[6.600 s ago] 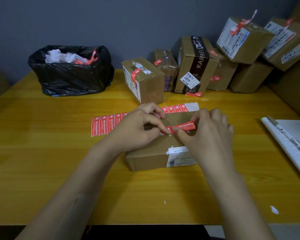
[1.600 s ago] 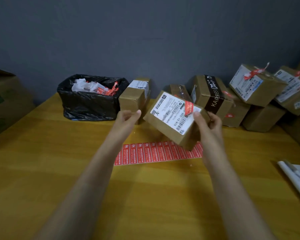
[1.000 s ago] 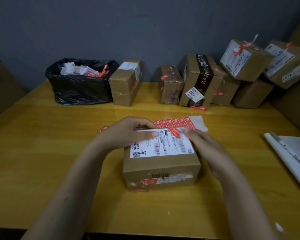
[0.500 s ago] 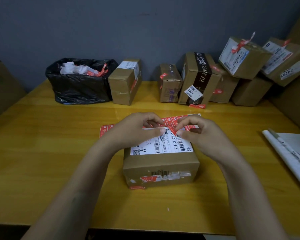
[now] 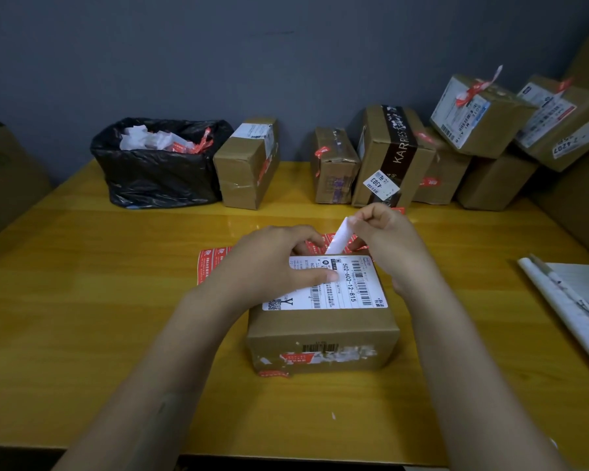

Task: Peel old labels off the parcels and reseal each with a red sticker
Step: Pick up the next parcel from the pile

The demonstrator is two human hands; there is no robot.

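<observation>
Right hand point(image 5: 388, 243) has risen, drawing a white strip point(image 5: 339, 237) up off the parcel's point(image 5: 320, 331) far edge
Its grip pinches the strip; left hand point(image 5: 269, 263) holds the parcel on the counter point(image 5: 116, 300), thumb flat across the shipping label point(image 5: 351, 287); peeling looks under way, resealing not yet begun; red sticker sheet point(image 5: 211, 263) lies just behind.

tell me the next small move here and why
Probably pull the white strip up and away with the right hand until it comes free of the parcel. Its lower end looks attached at the top's far edge, and the left hand holds the parcel down, thumb on the shipping label.
</observation>
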